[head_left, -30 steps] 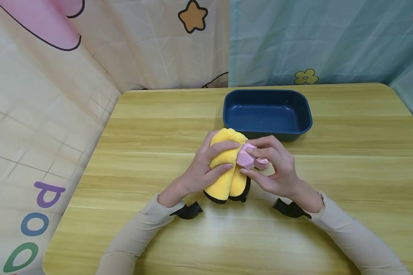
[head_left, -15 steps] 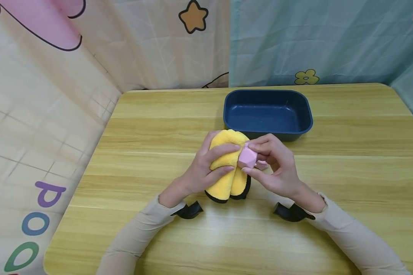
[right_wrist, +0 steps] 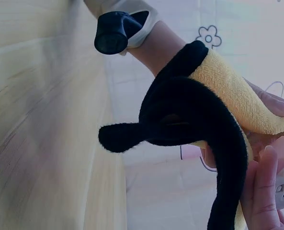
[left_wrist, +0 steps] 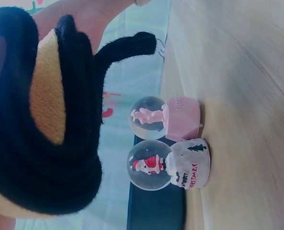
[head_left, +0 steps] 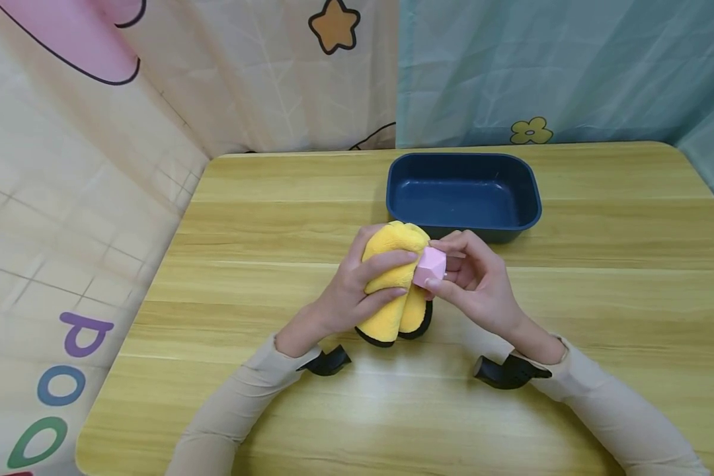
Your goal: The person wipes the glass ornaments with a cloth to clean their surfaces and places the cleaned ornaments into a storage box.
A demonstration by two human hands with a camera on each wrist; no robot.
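Fingers of the left hand grip the cloth; those of the right hand pinch the pink piece against it, above the desk; a slack pinch or tugging cloth could drop it, perhaps onto the globes nearby.

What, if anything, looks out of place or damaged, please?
Nothing stands out: the left hand holds the yellow cloth, the right hand the pink object, and both snow globes stand upright with no visible spill or breakage.
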